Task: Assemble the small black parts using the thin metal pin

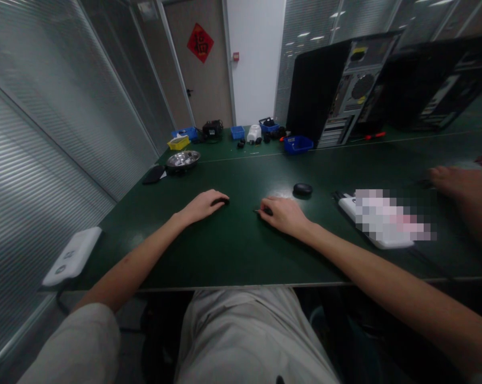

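My left hand (204, 205) rests low over the green table, its fingers closed on a small black piece (221, 201) that the fingers partly cover. To its right, my right hand (285, 214) grips a thin tool (268, 211) with a dark handle. Its slim metal tip, much like a screwdriver's, points left toward the black piece, and a gap separates the two. Just behind my right hand lies a rounded black object (302, 189), shaped like a computer mouse. The piece's exact kind is too small to make out.
A metal bowl (183, 159) stands back left beside a black flat item (155, 174). Blue bins (299, 144) and a PC tower (316, 85) line the rear. White boxes sit left (72, 256) and right (390, 241). Another person's hand (457, 181) works at far right.
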Motion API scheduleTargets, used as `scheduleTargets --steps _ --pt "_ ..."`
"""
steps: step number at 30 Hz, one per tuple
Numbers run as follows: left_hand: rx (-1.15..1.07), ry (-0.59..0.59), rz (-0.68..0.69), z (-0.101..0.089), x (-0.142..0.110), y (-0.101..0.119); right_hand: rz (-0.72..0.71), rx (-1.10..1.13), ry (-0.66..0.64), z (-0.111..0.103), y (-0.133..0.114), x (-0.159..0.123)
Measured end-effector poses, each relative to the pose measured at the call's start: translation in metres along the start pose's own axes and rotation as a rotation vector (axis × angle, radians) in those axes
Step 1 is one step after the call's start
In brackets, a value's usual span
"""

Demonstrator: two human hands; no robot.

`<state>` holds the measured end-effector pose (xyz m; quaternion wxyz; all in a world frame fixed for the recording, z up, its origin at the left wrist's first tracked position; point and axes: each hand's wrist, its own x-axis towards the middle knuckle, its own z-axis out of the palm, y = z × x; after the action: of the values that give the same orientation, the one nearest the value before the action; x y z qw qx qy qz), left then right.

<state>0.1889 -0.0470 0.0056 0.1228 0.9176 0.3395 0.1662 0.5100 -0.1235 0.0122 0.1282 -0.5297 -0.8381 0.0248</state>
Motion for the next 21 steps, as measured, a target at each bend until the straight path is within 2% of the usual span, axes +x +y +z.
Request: scheduleTargets --steps 4,9,12,16,21 --pt "0.202 0.029 -0.189 -0.022 -0.015 -0.054 -0.002 0.016 0.008 0.002 0.001 0.000" --pt "0.326 0.143 -0.604 -0.051 -0.051 -0.117 -0.009 0.035 0.023 0.002 0.001 0.000" --pt "0.370 0.242 -0.803 -0.065 -0.080 -0.145 -0.001 0.028 0.018 0.002 0.001 0.000" --pt "0.421 0.362 -0.984 -0.070 -0.102 -0.161 -0.007 0.030 0.024 0.003 0.002 0.000" --pt "0.458 0.421 -1.015 -0.065 -0.099 -0.159 -0.003 0.044 0.013 0.001 0.001 0.000"
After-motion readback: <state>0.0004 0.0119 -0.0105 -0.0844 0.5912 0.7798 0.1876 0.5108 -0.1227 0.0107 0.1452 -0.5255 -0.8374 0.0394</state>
